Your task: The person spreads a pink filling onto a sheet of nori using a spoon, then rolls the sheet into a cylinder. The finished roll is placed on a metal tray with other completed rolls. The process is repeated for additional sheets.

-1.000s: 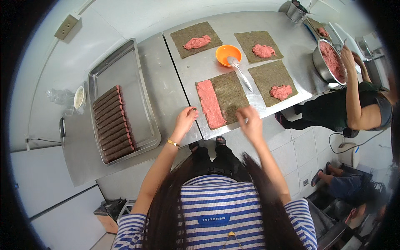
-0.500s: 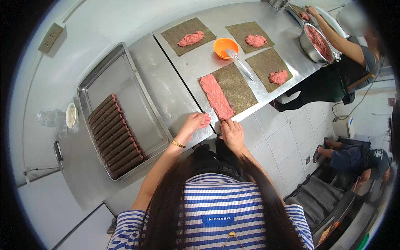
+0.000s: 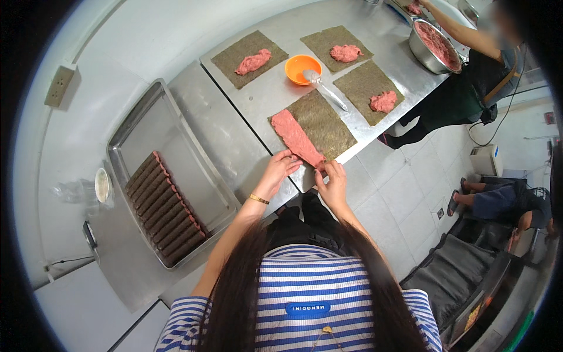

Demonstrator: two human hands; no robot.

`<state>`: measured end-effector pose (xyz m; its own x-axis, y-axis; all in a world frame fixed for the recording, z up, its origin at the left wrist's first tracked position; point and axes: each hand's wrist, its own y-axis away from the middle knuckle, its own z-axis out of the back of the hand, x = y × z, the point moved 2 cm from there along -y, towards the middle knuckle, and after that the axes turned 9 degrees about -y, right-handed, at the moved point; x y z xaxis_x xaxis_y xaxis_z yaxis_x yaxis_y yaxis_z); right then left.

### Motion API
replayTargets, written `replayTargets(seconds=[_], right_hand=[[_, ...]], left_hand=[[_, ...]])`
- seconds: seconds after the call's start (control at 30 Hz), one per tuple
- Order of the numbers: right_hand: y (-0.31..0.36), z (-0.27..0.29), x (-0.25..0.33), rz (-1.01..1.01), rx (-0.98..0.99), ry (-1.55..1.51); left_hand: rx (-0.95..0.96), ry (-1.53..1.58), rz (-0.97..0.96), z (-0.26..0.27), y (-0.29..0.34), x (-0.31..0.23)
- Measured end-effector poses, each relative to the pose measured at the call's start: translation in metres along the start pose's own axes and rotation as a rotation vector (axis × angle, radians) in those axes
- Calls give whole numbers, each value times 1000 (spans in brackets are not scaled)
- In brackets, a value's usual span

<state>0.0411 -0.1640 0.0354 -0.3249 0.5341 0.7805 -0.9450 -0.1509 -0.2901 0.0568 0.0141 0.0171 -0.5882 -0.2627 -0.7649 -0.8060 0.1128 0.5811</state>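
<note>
Currently, the nori sheet [image 3: 324, 124] is being pinched at one corner by the right hand [image 3: 333, 184], the left hand [image 3: 276, 173] being held loosely open beside the minced-meat strip [image 3: 295, 137].

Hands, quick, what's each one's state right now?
Left hand: partly curled at the seaweed sheet; grip can't be told.
Right hand: apparently pinching its near corner.

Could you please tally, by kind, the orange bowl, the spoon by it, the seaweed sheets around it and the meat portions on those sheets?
Seaweed sheets: 4
Meat mounds: 3
Spread meat strips: 1
Orange bowls: 1
Spoons: 1
Total: 10
</note>
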Motion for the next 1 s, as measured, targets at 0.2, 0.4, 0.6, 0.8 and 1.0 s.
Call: replayTargets(seconds=[0.2, 0.4, 0.6, 0.8, 1.0], right_hand=[[-8, 4, -22, -236, -78, -303], [-9, 5, -43, -408, -89, -452], [-12, 7, -42, -411, -56, -315], [-22, 20, -14, -269, -21, 76], [-33, 4, 23, 307, 183, -3]], left_hand=[[-172, -154, -110, -5, -33, -18], [-251, -334, -167, -5, -49, -27], [-327, -520, -235, -11, -55, -42], [-370, -649, -272, -16, -59, -53], [-374, -747, -328, -18, -62, -55]])
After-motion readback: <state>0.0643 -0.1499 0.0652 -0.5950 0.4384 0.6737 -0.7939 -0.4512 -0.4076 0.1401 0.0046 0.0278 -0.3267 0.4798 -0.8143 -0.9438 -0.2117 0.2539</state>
